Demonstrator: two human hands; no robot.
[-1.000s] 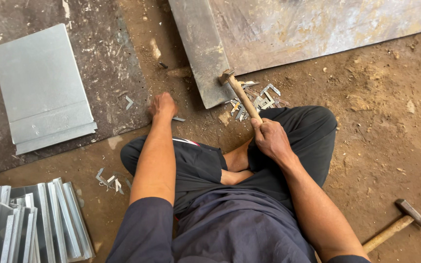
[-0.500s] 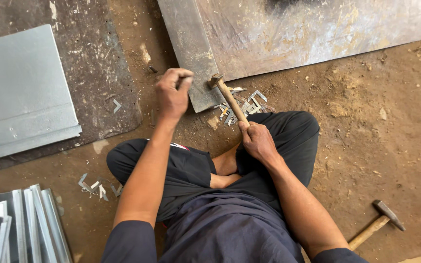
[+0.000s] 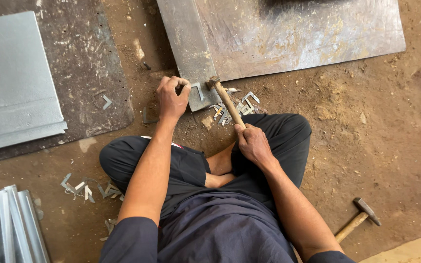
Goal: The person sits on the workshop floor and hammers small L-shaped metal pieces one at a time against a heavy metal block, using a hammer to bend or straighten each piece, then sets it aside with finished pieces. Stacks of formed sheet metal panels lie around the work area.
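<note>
Fingers of the left hand (image 3: 172,97) pinch a small bent metal clip (image 3: 198,90) at the near corner of the steel plate (image 3: 288,36) on the dirt floor (image 3: 376,136). Right hand (image 3: 253,143) is clamped on a wooden-handled hammer (image 3: 226,100), its head just beside the clip.

soft, even daylight, no hard shadows; a dull glare lies on the big metal plate (image 3: 293,34); picture sharp, corners slightly stretched.
</note>
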